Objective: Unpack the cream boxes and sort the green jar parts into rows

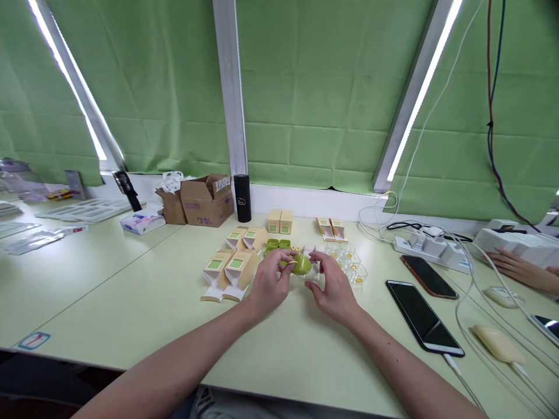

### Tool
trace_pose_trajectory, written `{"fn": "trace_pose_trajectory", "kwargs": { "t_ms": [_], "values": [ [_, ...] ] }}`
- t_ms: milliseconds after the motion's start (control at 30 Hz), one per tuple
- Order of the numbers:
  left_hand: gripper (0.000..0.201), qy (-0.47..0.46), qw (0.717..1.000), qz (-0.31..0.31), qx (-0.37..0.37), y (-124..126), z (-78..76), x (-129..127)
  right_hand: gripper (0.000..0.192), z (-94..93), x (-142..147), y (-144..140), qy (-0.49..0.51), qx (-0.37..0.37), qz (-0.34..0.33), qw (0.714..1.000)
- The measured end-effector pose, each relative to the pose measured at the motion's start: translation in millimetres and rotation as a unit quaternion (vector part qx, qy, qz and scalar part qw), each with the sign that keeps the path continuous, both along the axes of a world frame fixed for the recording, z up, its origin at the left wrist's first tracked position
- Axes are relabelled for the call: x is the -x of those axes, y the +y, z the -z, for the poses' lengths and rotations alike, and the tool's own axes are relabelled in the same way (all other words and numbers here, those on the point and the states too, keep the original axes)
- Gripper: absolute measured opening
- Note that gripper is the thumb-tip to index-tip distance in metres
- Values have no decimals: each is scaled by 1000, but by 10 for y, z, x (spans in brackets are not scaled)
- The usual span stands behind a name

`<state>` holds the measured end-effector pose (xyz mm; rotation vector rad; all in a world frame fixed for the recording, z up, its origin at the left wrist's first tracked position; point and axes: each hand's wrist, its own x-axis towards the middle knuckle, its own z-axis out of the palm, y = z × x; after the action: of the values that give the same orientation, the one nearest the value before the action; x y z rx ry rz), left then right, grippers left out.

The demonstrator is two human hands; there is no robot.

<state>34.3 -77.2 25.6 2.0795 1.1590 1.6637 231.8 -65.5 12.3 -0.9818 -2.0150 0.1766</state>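
My left hand (271, 278) pinches a small glossy green cup-shaped piece (301, 265) above the middle of the table. My right hand (334, 288) curls its thumb and fingers around a see-through cup (312, 273) right beside the green piece; the edges of this cup are hard to make out. Behind my left hand stand several square green containers (278, 244). Clear cups with yellow spots (353, 265) are grouped beyond my right hand. Opened cardboard boxes with green labels (236, 270) lie to the left of my left hand.
Closed small boxes (280, 221) and opened ones (332, 229) stand farther back. A black cylinder (242, 198) and a large carton (208, 201) are at back left. Phones (423, 317), cables and a power strip (432, 250) lie right. Another person's hand (510, 266) rests at far right.
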Motion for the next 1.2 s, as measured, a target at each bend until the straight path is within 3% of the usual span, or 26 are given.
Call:
{"fn": "trace_pose_trajectory", "kwargs": {
  "t_ms": [200, 300, 533, 700, 967, 1200],
  "values": [
    [21, -186, 977, 20, 100, 86, -42, 30, 19, -93, -121, 54, -29, -22, -1, 999],
    [28, -224, 965, 18, 133, 129, -43, 27, 14, -123, -177, 81, -46, -43, 21, 998],
    [37, -237, 959, 17, 157, 156, 5, 13, 9, -319, -421, 160, -94, -91, 118, 984],
    [40, -236, 958, 21, 163, 142, -9, 7, 16, -434, -582, 227, -212, -33, 147, 966],
    [39, -233, 957, 25, 169, 177, 22, 10, 21, -425, -610, 258, -328, 39, 181, 926],
    [38, -233, 956, 30, 177, 188, 44, 1, 20, -350, -644, 302, -354, 25, 178, 918]
  ]
}}
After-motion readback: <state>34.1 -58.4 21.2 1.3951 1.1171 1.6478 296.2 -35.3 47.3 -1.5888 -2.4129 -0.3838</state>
